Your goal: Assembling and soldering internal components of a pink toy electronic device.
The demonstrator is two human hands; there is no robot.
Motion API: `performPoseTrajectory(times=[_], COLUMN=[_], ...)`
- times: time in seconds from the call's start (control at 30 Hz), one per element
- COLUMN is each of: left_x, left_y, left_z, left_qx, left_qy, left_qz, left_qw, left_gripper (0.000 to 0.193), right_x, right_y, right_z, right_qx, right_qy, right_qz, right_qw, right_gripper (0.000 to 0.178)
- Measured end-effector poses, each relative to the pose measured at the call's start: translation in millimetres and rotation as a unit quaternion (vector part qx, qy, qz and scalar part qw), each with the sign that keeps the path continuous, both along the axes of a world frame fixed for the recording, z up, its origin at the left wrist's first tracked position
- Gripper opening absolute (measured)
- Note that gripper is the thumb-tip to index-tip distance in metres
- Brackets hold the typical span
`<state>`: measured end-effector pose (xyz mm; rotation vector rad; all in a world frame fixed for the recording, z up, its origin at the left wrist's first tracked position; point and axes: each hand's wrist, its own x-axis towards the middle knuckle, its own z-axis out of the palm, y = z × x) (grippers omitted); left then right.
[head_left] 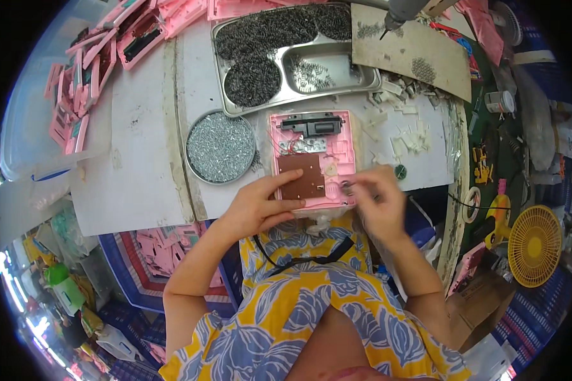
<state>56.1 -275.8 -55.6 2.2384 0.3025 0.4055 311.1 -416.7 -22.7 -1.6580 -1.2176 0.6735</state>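
At the counter's (133, 184) near edge, pink case (346, 159) is steadied by spread left hand (251, 206), blurred part (346, 187) pinched by right hand (384, 203) — fitting, apparently; alignment needed.

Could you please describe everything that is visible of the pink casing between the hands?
The pink casing is a shallow, roughly rectangular shell, apparently plastic, lying open side up near the edge of the white table. Inside, a black mechanism sits at the far end, a silvery part nearer, then a brown board at near left. Fingers of the left hand touch the board; the blurred right hand is at the near right corner, contact unclear.
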Motion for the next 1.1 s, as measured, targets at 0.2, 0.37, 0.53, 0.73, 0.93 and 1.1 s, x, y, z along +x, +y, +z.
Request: performPoseTrajectory(times=[0.2, 0.37, 0.53, 0.73, 0.93, 1.1], left_x=[-2.4, -1.1, -0.6, 6.7, 64.1, 167.9], left_y=[-0.3, 0.3, 2.6, 18.9, 101.4, 172.3], left_z=[2.0, 1.4, 2.9, 26.5, 90.3, 25.7], left_qx=[0.0, -0.002, 0.018, -0.008, -0.026, 0.254], left_qy=[-0.002, -0.003, 0.008, 0.112, 0.13, 0.032], left_qz=[0.015, 0.011, -0.005, -0.072, -0.041, -0.027], left_qw=[1.0, 1.0, 1.0, 0.991, 0.99, 0.966], left_gripper=[0.035, 0.035, 0.037, 0.034, 0.012, 0.009], right_x=[-17.6, -9.3, 12.2, 67.1, 89.9, 87.3], right_y=[7.6, 13.8, 13.4, 22.8, 36.9, 45.8], right_z=[-12.1, -8.9, -14.6, 12.1, 22.8, 33.2], right_qx=[0.048, 0.069, 0.073, -0.112, -0.162, -0.072], right_qy=[-0.268, -0.289, -0.246, -0.433, -0.272, -0.087], right_qz=[0.055, 0.104, 0.101, 0.057, 0.045, 0.01], right_qw=[0.961, 0.949, 0.961, 0.892, 0.948, 0.994], right_gripper=[0.017, 0.02, 0.022, 0.029, 0.019, 0.02])
